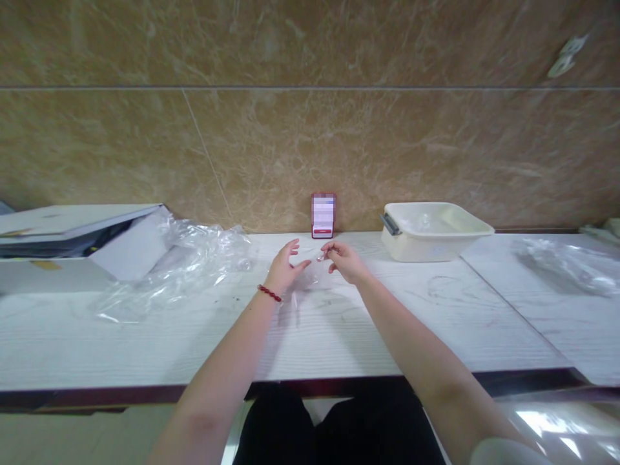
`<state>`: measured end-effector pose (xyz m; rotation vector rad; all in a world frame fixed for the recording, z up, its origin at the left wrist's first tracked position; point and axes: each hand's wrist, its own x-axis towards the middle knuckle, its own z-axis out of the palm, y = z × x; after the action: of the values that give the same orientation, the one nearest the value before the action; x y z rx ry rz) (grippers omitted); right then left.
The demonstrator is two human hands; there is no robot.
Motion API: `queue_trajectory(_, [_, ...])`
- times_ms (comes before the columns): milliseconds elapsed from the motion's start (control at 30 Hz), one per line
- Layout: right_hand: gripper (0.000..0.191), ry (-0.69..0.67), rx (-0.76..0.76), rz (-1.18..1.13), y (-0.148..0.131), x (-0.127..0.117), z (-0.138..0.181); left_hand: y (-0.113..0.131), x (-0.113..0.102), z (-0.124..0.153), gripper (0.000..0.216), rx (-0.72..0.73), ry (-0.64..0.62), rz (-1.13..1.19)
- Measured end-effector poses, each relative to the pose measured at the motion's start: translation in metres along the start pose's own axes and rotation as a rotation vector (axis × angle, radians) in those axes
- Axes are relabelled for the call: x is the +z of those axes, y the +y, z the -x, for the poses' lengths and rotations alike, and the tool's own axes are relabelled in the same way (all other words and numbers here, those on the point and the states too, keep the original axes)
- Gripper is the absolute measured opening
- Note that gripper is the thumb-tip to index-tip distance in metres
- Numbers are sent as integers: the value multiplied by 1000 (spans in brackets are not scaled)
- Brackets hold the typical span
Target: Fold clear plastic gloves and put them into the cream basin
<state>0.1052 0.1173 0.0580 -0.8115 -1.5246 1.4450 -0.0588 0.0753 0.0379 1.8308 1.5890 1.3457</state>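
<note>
My right hand [343,259] is closed in a pinch on a small shiny piece [320,257], too small to name. Facing it, my left hand [287,268] has its thumb and fingers apart, with nothing visibly held between them. A red beaded bracelet [269,293] circles the left wrist. Between the hands, low over the table, lies or hangs something clear like thin plastic [307,279]; its outline is hard to make out. Just behind both hands a phone [323,216] with a lit screen leans upright against the wall.
On the right stands a cream plastic tub [426,250] with a grey latch and something clear inside. Crumpled clear plastic [194,258] spreads beside an open white box [140,255] on the left. More clear plastic [574,265] lies far right. The marbled wall [310,142] bounds the white table [203,352].
</note>
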Motion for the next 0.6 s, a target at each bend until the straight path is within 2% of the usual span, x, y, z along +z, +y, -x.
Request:
queue_trajectory(100, [9,-86,68,-52,-24,-7,2,6,-6,-9,69,-191,-118,360])
queue_trajectory(167, [10,-217,127,-106,-43,-15,1,14,-11,-15,75,-279,-223,524])
queue_trajectory(267, [14,-476,220,-140,-72,-29,0,32,-20,-23,81,-351,-436,630])
queue_trajectory(333, [16,-584,268,-123,-89,-36,0,44,-23,-27,79,-367,-604,677])
queue_trajectory(400, [16,-628,311,-70,-104,-39,2,54,-25,-31,75,-378,-739,699])
queue_trajectory(500, [18,-602,374,33,-122,-40,4,59,-25,-35,64,-429,-889,655])
queue_trajectory(600, [21,-536,407,119,-131,-41,2,56,-27,-40,44,-480,-951,541])
